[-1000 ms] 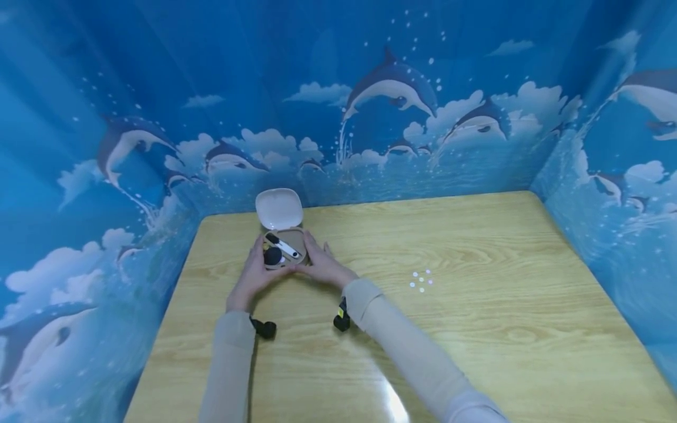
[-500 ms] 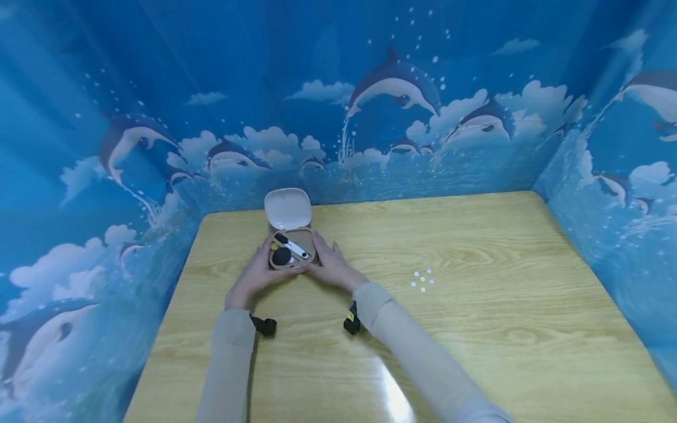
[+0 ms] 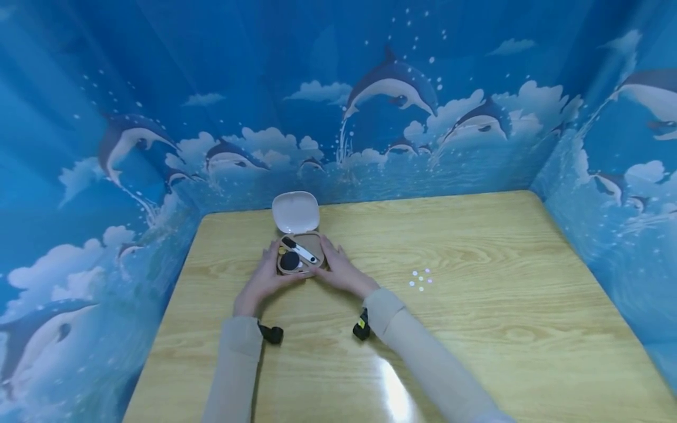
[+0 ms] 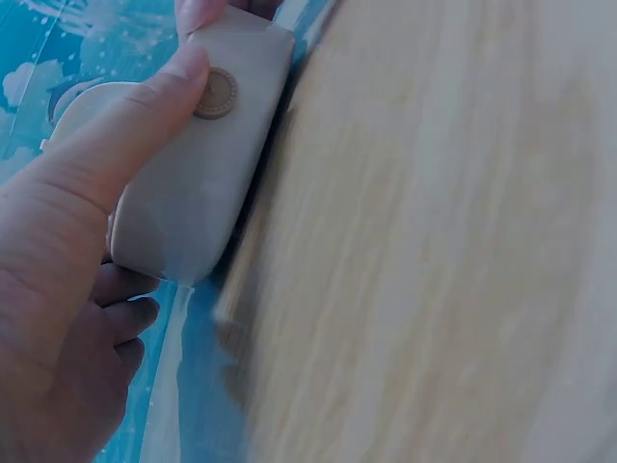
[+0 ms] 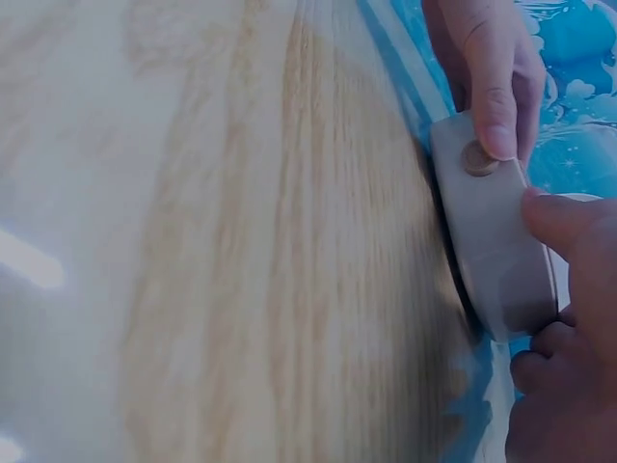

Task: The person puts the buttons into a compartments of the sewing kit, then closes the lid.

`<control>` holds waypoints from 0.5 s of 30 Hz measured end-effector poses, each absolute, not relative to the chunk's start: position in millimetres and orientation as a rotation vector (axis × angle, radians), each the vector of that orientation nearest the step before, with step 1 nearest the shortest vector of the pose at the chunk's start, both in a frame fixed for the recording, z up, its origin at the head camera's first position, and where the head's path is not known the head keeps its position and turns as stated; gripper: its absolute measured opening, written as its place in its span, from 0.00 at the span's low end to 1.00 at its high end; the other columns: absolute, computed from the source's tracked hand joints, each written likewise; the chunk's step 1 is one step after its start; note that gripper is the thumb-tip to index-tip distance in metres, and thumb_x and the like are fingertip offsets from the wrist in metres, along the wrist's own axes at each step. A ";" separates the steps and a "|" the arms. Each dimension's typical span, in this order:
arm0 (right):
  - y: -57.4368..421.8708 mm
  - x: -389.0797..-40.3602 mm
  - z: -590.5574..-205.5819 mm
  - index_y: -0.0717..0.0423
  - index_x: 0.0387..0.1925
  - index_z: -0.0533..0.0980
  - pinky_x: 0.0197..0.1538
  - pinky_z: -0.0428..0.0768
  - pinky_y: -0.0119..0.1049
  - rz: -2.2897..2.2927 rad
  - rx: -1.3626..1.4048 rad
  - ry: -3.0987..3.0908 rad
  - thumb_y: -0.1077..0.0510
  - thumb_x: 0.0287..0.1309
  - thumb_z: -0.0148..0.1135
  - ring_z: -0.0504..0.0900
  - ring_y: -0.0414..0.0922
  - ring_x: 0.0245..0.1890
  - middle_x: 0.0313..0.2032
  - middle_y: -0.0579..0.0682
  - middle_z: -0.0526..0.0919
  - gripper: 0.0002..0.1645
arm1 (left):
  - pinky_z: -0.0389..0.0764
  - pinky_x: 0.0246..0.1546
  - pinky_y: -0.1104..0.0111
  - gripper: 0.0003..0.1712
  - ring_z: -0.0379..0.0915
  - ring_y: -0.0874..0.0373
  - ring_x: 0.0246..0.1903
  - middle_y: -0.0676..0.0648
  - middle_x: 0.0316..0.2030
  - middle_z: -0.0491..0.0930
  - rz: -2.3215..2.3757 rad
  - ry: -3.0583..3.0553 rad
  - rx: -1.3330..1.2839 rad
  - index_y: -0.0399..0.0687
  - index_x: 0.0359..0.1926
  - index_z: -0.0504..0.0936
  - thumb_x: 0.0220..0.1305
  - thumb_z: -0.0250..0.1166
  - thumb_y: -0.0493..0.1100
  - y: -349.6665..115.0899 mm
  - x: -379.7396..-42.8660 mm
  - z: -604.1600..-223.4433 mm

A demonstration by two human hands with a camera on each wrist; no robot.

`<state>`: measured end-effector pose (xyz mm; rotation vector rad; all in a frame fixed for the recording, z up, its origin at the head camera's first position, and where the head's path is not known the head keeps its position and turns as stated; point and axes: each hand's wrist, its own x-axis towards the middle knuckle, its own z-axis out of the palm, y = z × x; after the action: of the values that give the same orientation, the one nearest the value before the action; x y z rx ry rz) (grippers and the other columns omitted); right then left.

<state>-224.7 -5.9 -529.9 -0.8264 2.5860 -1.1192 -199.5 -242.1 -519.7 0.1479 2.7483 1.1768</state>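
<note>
A small case [image 3: 312, 239] with rounded corners stands on the table, its white lid [image 3: 296, 212] tipped up at the back. Inside lie a white stick-shaped item with a black end [image 3: 300, 250], a black disc [image 3: 290, 260] and small gold pieces [image 3: 282, 250]. My left hand [image 3: 264, 281] grips the case's left side, thumb along the front. From the other side my right hand [image 3: 342, 272] holds it, fingers at the side and thumb at the front. A round brown button [image 4: 218, 94] shows on the front wall, with the left thumb at its edge.
Several small pale discs [image 3: 421, 279] lie on the wooden table [image 3: 502, 305] to the right. A blue dolphin-print curtain [image 3: 328, 106] rises behind the table and at both sides. A black wrist camera [image 3: 272, 335] hangs below the left wrist, another [image 3: 362, 326] below the right.
Both hands have moved the case to the right and slightly nearer along the table. Its lid stays up, and the pale discs have not moved.
</note>
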 end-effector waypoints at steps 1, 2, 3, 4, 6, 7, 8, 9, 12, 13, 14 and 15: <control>-3.5 -223.6 -529.6 0.64 0.77 0.36 0.77 0.38 0.49 -1.118 -0.820 2.582 0.39 0.71 0.52 0.43 0.53 0.77 0.77 0.61 0.41 0.54 | 0.46 0.68 0.32 0.73 0.28 0.32 0.74 0.37 0.78 0.36 1.167 2.751 0.150 0.56 0.80 0.41 0.43 0.73 0.74 -240.1 -198.8 -520.0; -1.3 -222.3 -529.3 0.64 0.77 0.37 0.77 0.39 0.50 -1.123 -0.818 2.580 0.40 0.71 0.52 0.43 0.54 0.77 0.77 0.61 0.41 0.53 | 0.46 0.68 0.32 0.73 0.28 0.32 0.74 0.36 0.78 0.36 1.159 2.756 0.155 0.55 0.80 0.41 0.43 0.73 0.74 -237.9 -197.8 -519.8; 0.8 -221.0 -529.1 0.64 0.77 0.36 0.77 0.39 0.50 -1.118 -0.813 2.581 0.39 0.71 0.52 0.43 0.54 0.77 0.77 0.61 0.40 0.54 | 0.47 0.68 0.33 0.73 0.28 0.32 0.74 0.36 0.77 0.36 1.153 2.757 0.154 0.54 0.80 0.41 0.43 0.73 0.74 -235.7 -196.6 -519.5; 2.7 -219.9 -529.5 0.64 0.77 0.36 0.77 0.39 0.50 -1.113 -0.815 2.587 0.39 0.71 0.52 0.43 0.54 0.77 0.77 0.61 0.40 0.54 | 0.47 0.69 0.34 0.73 0.28 0.33 0.74 0.35 0.77 0.36 1.155 2.759 0.156 0.53 0.80 0.41 0.44 0.73 0.74 -233.7 -195.4 -519.2; 6.5 -217.2 -530.1 0.64 0.77 0.37 0.77 0.39 0.50 -1.115 -0.805 2.593 0.38 0.71 0.52 0.43 0.54 0.77 0.77 0.61 0.41 0.54 | 0.47 0.70 0.36 0.73 0.28 0.33 0.74 0.35 0.77 0.37 1.153 2.762 0.158 0.52 0.80 0.42 0.44 0.73 0.74 -229.7 -193.3 -519.0; 8.3 -215.9 -530.3 0.64 0.77 0.37 0.77 0.39 0.50 -1.121 -0.804 2.597 0.38 0.71 0.52 0.43 0.55 0.77 0.77 0.62 0.41 0.54 | 0.47 0.70 0.36 0.73 0.28 0.34 0.74 0.35 0.77 0.37 1.151 2.764 0.158 0.52 0.80 0.42 0.44 0.73 0.74 -227.6 -192.4 -518.9; 9.9 -214.8 -531.0 0.65 0.77 0.37 0.77 0.39 0.51 -1.128 -0.804 2.600 0.39 0.71 0.52 0.44 0.55 0.77 0.77 0.62 0.41 0.54 | 0.47 0.70 0.37 0.73 0.28 0.34 0.75 0.35 0.77 0.37 1.153 2.764 0.159 0.51 0.80 0.42 0.44 0.73 0.73 -225.7 -191.4 -518.9; 11.6 -213.4 -531.1 0.65 0.77 0.37 0.77 0.38 0.52 -1.130 -0.802 2.603 0.38 0.71 0.52 0.44 0.56 0.76 0.77 0.62 0.41 0.54 | 0.47 0.70 0.37 0.73 0.28 0.34 0.75 0.35 0.77 0.37 1.145 2.768 0.160 0.51 0.80 0.42 0.44 0.73 0.74 -223.9 -190.7 -519.1; 17.5 -208.8 -531.6 0.65 0.77 0.37 0.77 0.37 0.53 -1.140 -0.790 2.609 0.39 0.71 0.52 0.44 0.56 0.76 0.77 0.63 0.41 0.54 | 0.47 0.70 0.37 0.74 0.28 0.33 0.74 0.34 0.77 0.36 1.111 2.777 0.169 0.50 0.80 0.41 0.44 0.73 0.74 -218.0 -189.4 -520.5; 19.4 -207.5 -531.5 0.65 0.77 0.37 0.77 0.37 0.53 -1.138 -0.783 2.613 0.39 0.71 0.52 0.44 0.56 0.76 0.77 0.63 0.41 0.54 | 0.47 0.70 0.37 0.75 0.28 0.33 0.74 0.34 0.77 0.35 1.106 2.775 0.175 0.49 0.80 0.40 0.44 0.72 0.74 -215.9 -188.6 -520.4; 21.4 -205.9 -531.3 0.65 0.77 0.37 0.76 0.37 0.53 -1.137 -0.776 2.616 0.39 0.71 0.52 0.44 0.56 0.76 0.77 0.63 0.41 0.54 | 0.46 0.70 0.37 0.75 0.28 0.33 0.74 0.34 0.77 0.35 1.103 2.774 0.181 0.48 0.80 0.40 0.44 0.72 0.74 -213.8 -187.8 -520.6; 23.7 -204.1 -530.5 0.64 0.77 0.36 0.76 0.37 0.53 -1.135 -0.763 2.615 0.39 0.71 0.53 0.44 0.56 0.76 0.77 0.62 0.41 0.54 | 0.46 0.70 0.37 0.75 0.28 0.33 0.74 0.34 0.77 0.35 1.091 2.776 0.187 0.48 0.80 0.39 0.44 0.72 0.75 -211.8 -187.3 -521.2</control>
<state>-204.1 23.7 -530.5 -0.7631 2.6149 -1.1355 -187.3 -211.8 -521.2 0.1872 2.7758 1.0906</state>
